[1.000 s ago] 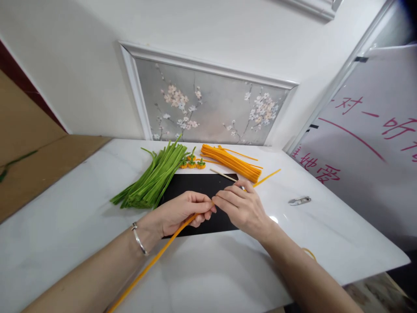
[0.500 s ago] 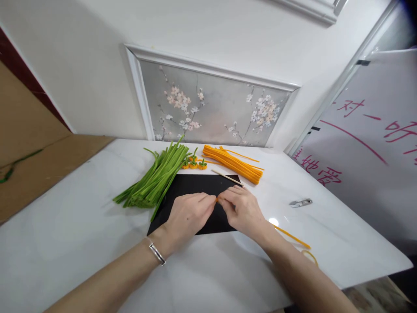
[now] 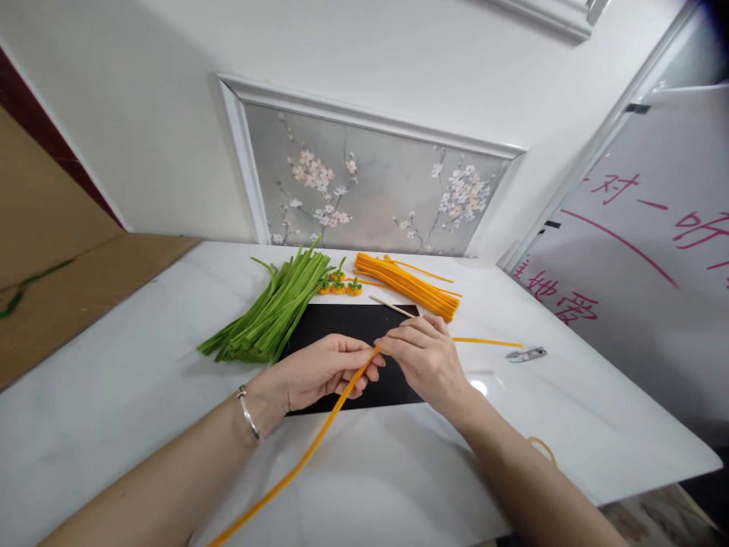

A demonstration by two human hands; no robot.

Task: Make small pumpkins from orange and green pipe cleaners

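Head view. Left hand (image 3: 327, 372) pinches an orange fuzzy stem (image 3: 322, 437) between thumb and fingers, palm partly turned up. Right hand (image 3: 427, 361), back uppermost, closes its fingertips on the same stem just beside the left's. Both are over the black mat (image 3: 392, 391) on the white bench (image 3: 114, 365). The stem slants from the bottom edge up to the pinch; an orange length (image 3: 487, 342) emerges beyond the right hand. Whether the two are one piece: cannot tell, fingers cover the join.

Step in hand, my reading: twisting or bending the stem at the pinch. The next move would seem to call for a firm left hold while the right turns the stem, both tails kept free.

Around: green stem bundle (image 3: 267, 311) left, overlapping the mat's edge; four small orange pieces with green tops (image 3: 354, 287) behind the mat; orange bundle (image 3: 407, 285) to their right. Pale stick (image 3: 392, 305) at the mat's far edge, its near end hidden by the right hand. Snips (image 3: 529, 355) lie right, close by the orange length's tip; a possible snag. Yellow loop (image 3: 544, 448) beside the right forearm, partly covered.
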